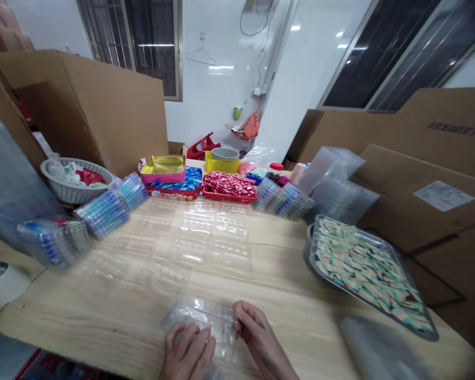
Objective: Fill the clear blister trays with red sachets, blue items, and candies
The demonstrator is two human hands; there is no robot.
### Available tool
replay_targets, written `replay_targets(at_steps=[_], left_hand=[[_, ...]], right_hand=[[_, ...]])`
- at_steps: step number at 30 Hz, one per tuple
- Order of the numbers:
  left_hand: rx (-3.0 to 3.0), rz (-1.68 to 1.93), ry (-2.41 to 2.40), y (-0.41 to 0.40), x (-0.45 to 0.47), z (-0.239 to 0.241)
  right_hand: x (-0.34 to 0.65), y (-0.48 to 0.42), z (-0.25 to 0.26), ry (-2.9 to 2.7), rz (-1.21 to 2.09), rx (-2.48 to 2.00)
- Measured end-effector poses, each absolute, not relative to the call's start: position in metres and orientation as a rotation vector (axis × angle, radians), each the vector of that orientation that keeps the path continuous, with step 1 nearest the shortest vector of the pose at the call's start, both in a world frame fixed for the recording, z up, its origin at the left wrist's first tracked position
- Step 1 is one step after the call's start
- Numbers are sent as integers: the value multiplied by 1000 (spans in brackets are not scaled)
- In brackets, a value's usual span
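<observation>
At the bottom middle of the frame, the left hand (188, 351) rests its bent fingers, a little apart, over a clear tray (209, 315); its thumb is hidden, so I cannot tell if it grips. The right hand (259, 332) pinches the tray's right edge, thumb and finger together. This one seems not finished. Just past it, more thin trays (193, 219) lie in rows on the table (277, 253), laid out but not filled, I think. At the right, lots of striped pieces (364, 266) seem left. At the left, stacked packs (103, 211) look done. Farther, red packets (229, 184) make a big heap.
</observation>
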State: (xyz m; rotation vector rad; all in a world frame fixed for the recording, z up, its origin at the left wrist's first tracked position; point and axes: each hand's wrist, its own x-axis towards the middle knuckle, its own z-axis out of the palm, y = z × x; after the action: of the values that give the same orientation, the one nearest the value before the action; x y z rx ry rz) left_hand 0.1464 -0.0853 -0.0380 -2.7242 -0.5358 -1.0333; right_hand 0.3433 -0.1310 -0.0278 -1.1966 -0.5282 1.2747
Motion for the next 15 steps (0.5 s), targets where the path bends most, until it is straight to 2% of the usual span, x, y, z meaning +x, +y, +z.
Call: replay_targets(at_steps=[5,8,13,15], left_hand=[[-2728,-1019,-555,-81,134,-38],[-2737,-994,-570,-77,127,-35],[-2745,-984,-575,-75,131,-32],[-2729,-997,-584,-75,134,-30]], right_hand=[[373,-126,-46,-436,1175,-1217],[402,-122,-55,-429,996,-1421],[406,-127,-40,-712,267,-1784],[385,-135,-26,-937,413,-1732]])
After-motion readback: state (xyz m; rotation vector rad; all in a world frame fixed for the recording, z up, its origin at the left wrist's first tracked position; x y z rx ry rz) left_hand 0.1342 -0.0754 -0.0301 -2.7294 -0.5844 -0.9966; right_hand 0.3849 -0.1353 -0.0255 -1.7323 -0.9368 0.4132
